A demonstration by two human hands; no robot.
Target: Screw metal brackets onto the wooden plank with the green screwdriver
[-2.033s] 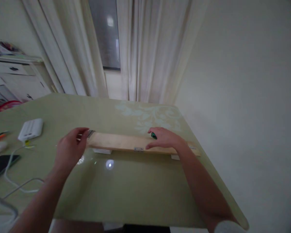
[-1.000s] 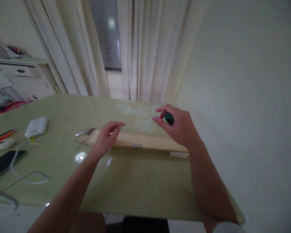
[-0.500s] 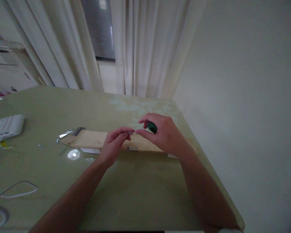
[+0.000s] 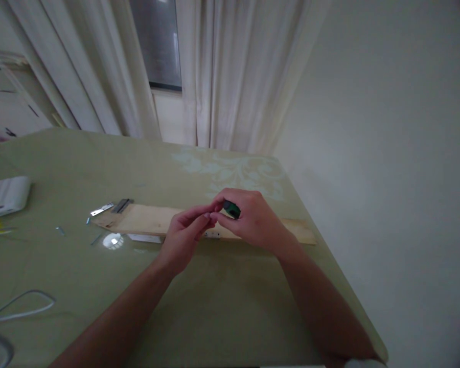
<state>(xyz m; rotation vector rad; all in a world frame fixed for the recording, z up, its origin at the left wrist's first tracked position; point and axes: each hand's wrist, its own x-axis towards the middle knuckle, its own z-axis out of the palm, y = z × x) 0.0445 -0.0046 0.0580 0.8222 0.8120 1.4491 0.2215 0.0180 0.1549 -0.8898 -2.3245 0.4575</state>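
Spanning left to right from the grip: far left, a white plastic box (image 4: 7,196), rounded corners, blocky; nearer than it, a smooth pale cable (image 4: 23,306) in a loose loop. Closer in toward the grip, small metal screws (image 4: 60,231), thin, scattered on glossy green tabletop (image 4: 222,312). Next, shiny flat metal strip (image 4: 101,209) and dull grey hinge (image 4: 121,205), both at the tapered left end of the wooden board (image 4: 147,220). Board long, flat, pale grain, left of, under and right of the grip; white block (image 4: 144,238) props it, lower left of grip. Left hand (image 4: 186,235) over board, thumb and fingers pinched closed, touching right fingertips; can't tell what's between. Drilled metal plate (image 4: 212,235) on board's front edge, just below the grip. Right hand (image 4: 249,220): fingers curled round green-and-black handle (image 4: 231,209), rounded, matte; thumb tip meets left fingertips. Pale leafy scroll print (image 4: 233,171) beyond the grip, bare wood right of it.
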